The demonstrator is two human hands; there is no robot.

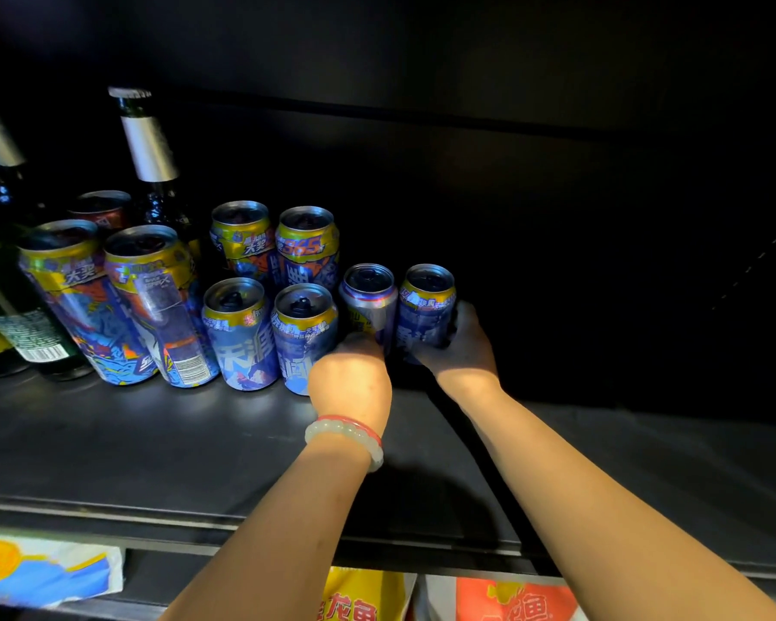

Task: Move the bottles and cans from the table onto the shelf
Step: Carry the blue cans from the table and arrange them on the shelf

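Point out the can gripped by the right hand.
The rightmost blue can, at the row's end: the right hand wraps it; the left hand holds its neighbour.

Two short blue cans, one silver-sided (pixel 369 302) and one gold-rimmed (pixel 426 307), stand upright side by side on the dark shelf (pixel 153 441), just right of four similar cans, with taller cans (pixel 108 302) and green bottles (pixel 151 163) farther left.

Dim black back wall (pixel 511 181), dark cabinet interior w/ low light.
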